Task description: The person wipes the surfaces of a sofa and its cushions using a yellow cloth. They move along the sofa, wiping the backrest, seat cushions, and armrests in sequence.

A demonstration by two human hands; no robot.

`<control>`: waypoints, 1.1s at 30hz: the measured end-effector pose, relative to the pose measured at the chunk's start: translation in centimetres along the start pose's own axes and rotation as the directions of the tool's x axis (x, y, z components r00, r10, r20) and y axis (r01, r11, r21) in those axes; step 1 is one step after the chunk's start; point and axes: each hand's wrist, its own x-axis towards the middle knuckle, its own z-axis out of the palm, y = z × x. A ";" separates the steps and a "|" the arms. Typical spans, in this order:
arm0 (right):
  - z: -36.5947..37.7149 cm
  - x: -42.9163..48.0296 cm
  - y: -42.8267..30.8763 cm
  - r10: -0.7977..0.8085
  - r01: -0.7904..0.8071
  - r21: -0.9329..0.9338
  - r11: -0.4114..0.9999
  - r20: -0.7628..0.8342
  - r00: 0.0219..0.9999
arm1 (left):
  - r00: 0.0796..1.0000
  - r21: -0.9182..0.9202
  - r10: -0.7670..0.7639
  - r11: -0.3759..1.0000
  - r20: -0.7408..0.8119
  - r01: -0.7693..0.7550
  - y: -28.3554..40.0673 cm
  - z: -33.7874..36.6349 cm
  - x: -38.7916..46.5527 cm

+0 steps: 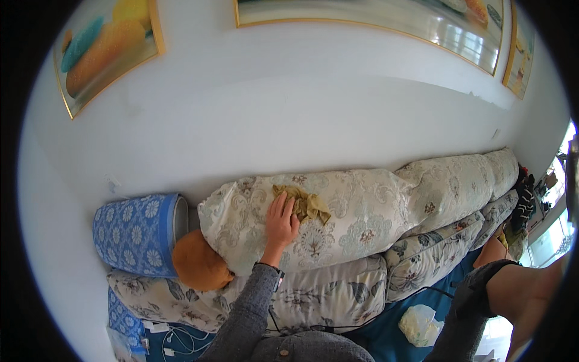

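Note:
My left hand (281, 221) lies palm down on a crumpled olive-yellow cloth (310, 207), its fingers over the cloth's left part. Both rest against a cream sofa back cushion (357, 217) with a raised floral pattern. A dark band with a watch (278, 278) circles my left wrist. My right arm is bent at the right edge, its dark grey sleeve pushed up. My right hand (536, 285) is only partly visible, close to the camera and cut by the rim, so its fingers and anything in them are hidden.
An orange-brown round cushion (201, 262) leans by a blue flower-patterned covered cylinder (131, 235) at left. Floral seat cushions (325, 294) run along the sofa. White cables (181, 339), a black cord (407, 296) and a pale plastic bag (420, 323) lie in front. Framed pictures (108, 50) hang above.

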 end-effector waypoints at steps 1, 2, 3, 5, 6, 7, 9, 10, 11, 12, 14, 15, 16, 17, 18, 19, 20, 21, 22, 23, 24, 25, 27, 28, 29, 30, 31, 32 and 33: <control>0.2 0.1 -0.1 -0.009 0.009 0.004 1.000 -0.002 1.000 | 1.000 -0.001 -0.004 1.000 -0.002 0.004 0.0 0.1 0.0; 0.5 0.3 -0.3 -0.019 0.019 0.007 1.000 -0.004 1.000 | 1.000 -0.001 0.001 1.000 -0.010 -0.001 -0.1 0.1 -0.1; 0.8 0.5 -0.6 -0.035 0.035 0.013 0.999 -0.016 0.999 | 1.000 0.002 -0.016 1.000 0.014 0.016 -0.1 0.2 -0.1; 1.6 0.7 -1.4 -0.077 0.078 0.013 0.997 -0.047 0.996 | 1.000 0.008 0.003 1.000 -0.009 -0.003 -0.2 0.4 -0.1; 2.4 0.5 -1.8 -0.109 0.111 0.019 0.994 -0.069 0.992 | 1.000 0.012 0.003 1.000 -0.011 -0.003 -0.3 0.5 -0.1; 3.3 0.3 -2.3 -0.143 0.147 0.027 0.989 -0.108 0.984 | 1.000 0.012 0.000 1.000 -0.008 0.000 -0.4 0.6 -0.2; 6.3 -1.4 -3.6 -0.204 0.221 0.073 0.973 -0.186 0.961 | 1.000 0.010 0.008 1.000 -0.024 -0.008 -0.5 0.8 -0.2; 8.3 -2.7 -4.3 -0.215 0.241 0.120 0.963 -0.196 0.957 | 1.000 0.024 -0.003 1.000 -0.012 0.003 -0.5 0.8 -0.3; 11.0 -4.5 -4.8 -0.207 0.237 0.185 0.954 -0.168 0.964 | 1.000 0.015 0.000 1.000 -0.019 0.000 -0.5 0.8 -0.3; 14.0 -6.5 -5.2 -0.188 0.208 0.250 0.946 -0.100 0.977 | 1.000 0.012 -0.001 1.000 -0.020 0.001 -0.5 0.7 -0.3; 21.1 -10.7 -5.6 -0.101 0.012 0.400 0.916 0.203 0.974 | 0.999 -0.021 -0.017 1.000 -0.033 0.016 -0.4 0.4 -0.1; 25.0 -12.9 -5.6 -0.046 -0.069 0.328 0.942 0.331 0.943 | 0.999 -0.053 -0.032 0.998 -0.037 0.030 -0.4 0.2 0.0; 28.3 -14.8 -5.5 0.031 -0.198 0.319 0.927 0.459 0.888 | 0.998 -0.090 -0.040 0.995 -0.054 0.035 -0.4 0.0 0.1; 31.4 -16.5 -5.2 -0.019 -0.144 0.323 0.935 0.452 0.892 | 0.996 -0.162 -0.074 0.985 -0.046 0.066 -0.5 -0.2 0.1; 33.9 -18.4 -5.2 -0.004 -0.162 0.298 0.941 0.487 0.874 | 0.994 -0.236 -0.101 0.968 -0.048 0.087 -0.6 -0.4 0.2; 35.7 -20.1 -5.2 0.023 -0.196 0.293 0.936 0.505 0.863 | 0.992 -0.314 -0.100 0.947 -0.081 0.069 -0.8 -0.6 0.1; 37.0 -21.4 -4.8 -0.040 -0.104 0.225 0.969 0.557 0.829 | 0.986 -0.382 -0.159 0.915 -0.043 0.131 -1.0 -0.7 -0.1; 38.4 -22.6 -4.7 -0.082 -0.031 0.171 0.985 0.613 0.785 | 0.982 -0.450 -0.181 0.882 -0.049 0.140 -1.2 -0.8 -0.2; 39.4 -24.0 -4.8 -0.134 0.061 0.132 0.989 0.660 0.739 | 0.978 -0.512 -0.200 0.847 -0.057 0.143 -1.3 -0.8 -0.5; 40.2 -25.0 -4.8 -0.112 0.071 0.088 0.994 0.740 0.663 | 0.969 -0.585 -0.239 0.796 -0.069 0.155 -1.3 -0.9 -0.8; 41.2 -25.6 -4.7 -0.098 0.103 0.044 0.994 0.787 0.610 | 0.958 -0.610 -0.282 0.767 -0.045 0.198 -1.3 -1.0 -1.1; 42.1 -26.1 -4.6 -0.103 0.152 0.016 0.988 0.802 0.588 | 0.949 -0.654 -0.313 0.727 -0.043 0.210 -1.3 -1.0 -1.2; 43.1 -27.2 -4.4 -0.088 0.183 -0.035 0.982 0.779 0.621 | 0.933 -0.722 -0.353 0.662 -0.067 0.199 -1.6 -0.9 -1.1; 43.7 -27.6 -4.3 -0.086 0.178 -0.037 0.983 0.769 0.633 | 0.923 -0.746 -0.375 0.638 -0.083 0.193 -1.8 -0.9 -1.1; 44.0 -27.8 -3.9 -0.074 0.177 -0.058 0.983 0.750 0.658 | 0.918 -0.776 -0.393 0.596 -0.060 0.205 -1.9 -0.8 -0.9; 44.3 -28.0 -3.4 -0.110 0.189 -0.035 0.981 0.707 0.698 | 0.936 -0.566 -0.314 0.806 -0.160 0.174 -2.3 -1.0 -0.9; 44.3 -27.8 -2.5 -0.152 0.185 0.030 0.982 0.704 0.694 | 0.933 -0.439 -0.282 0.884 -0.224 0.162 -2.6 -1.0 -0.9; 44.3 -27.3 -1.2 -0.160 0.157 0.071 0.985 0.712 0.684 | 0.937 -0.306 -0.226 0.942 -0.265 0.140 -2.9 -1.0 -0.7; 44.5 -26.8 -0.1 -0.199 0.147 0.134 0.980 0.698 0.688 | 0.926 -0.200 -0.181 0.973 -0.332 0.119 -3.2 -1.0 -0.7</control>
